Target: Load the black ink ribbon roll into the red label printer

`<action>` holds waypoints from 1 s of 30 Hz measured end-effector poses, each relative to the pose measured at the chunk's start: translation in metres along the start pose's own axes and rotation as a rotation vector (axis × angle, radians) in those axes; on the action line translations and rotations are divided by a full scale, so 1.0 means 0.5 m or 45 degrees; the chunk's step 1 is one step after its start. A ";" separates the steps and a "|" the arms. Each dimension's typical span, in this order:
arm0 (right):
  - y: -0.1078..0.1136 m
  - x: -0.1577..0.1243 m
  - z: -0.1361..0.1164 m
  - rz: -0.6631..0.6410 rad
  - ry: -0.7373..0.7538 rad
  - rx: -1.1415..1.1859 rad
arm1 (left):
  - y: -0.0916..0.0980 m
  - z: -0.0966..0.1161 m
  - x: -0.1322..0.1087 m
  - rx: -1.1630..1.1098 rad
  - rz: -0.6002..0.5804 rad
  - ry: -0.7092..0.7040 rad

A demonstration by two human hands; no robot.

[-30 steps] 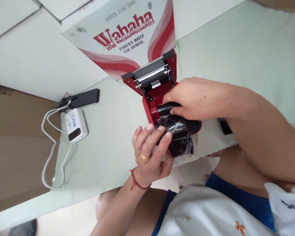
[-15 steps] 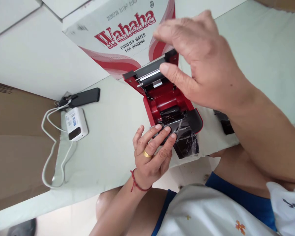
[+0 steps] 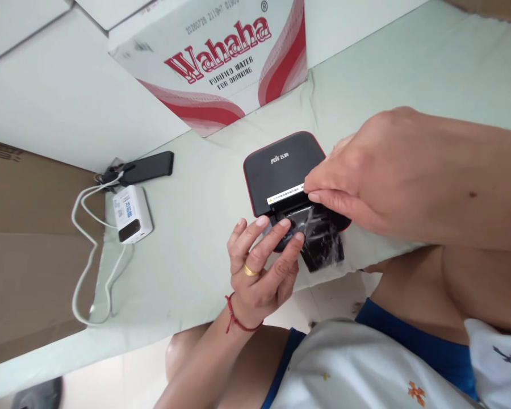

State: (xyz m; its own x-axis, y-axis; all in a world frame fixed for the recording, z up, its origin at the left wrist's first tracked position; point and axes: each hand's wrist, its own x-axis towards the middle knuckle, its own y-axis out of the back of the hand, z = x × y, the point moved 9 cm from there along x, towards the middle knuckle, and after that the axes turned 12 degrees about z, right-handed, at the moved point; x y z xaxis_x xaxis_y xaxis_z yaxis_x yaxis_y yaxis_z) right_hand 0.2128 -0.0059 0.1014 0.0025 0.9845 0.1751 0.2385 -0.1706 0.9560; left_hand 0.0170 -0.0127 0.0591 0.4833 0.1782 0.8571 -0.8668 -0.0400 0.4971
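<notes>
A small black printer (image 3: 281,167) with a red edge lies on the pale green table (image 3: 196,250), its lid down. A strip of glossy black film (image 3: 321,241) sticks out of its front slot toward me. My left hand (image 3: 259,267), with a gold ring and a red wrist cord, has its fingers closed on the near end of that film at the printer's front. My right hand (image 3: 366,170) rests on the lid's front right edge, fingers pressed together against the lid.
A Wahaha cardboard box (image 3: 225,62) stands behind the printer. At the left lie a white power bank (image 3: 130,216) with a white cable (image 3: 83,250) and a black phone (image 3: 147,167). Brown cardboard (image 3: 21,250) borders the table's left side.
The red printer lid stood open; my right hand lifted from inside, went to the lid and brought it down shut. My left hand stayed on the film.
</notes>
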 end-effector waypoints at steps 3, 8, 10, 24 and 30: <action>-0.009 0.009 -0.037 -0.149 0.102 -0.206 | 0.000 -0.022 0.000 -0.091 0.006 0.097; 0.001 0.022 -0.063 -0.236 0.126 -0.354 | 0.004 -0.083 0.001 -0.128 -0.003 0.476; -0.004 0.021 -0.065 -0.280 0.122 -0.397 | 0.003 -0.094 0.005 -0.137 -0.024 0.569; -0.006 0.025 -0.074 -0.293 0.202 -0.449 | -0.004 -0.113 0.024 -0.279 0.035 0.674; 0.015 0.023 -0.014 -0.086 -0.038 -0.212 | -0.018 -0.157 -0.013 -0.589 0.135 0.890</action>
State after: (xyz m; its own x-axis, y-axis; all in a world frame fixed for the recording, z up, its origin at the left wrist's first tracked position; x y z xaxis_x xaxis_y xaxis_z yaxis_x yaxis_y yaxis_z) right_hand 0.2079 0.0037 0.1122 0.0215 0.9943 0.1044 0.0754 -0.1057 0.9915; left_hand 0.0119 0.0636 0.0386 0.3410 0.7698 0.5395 -0.9400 0.2883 0.1827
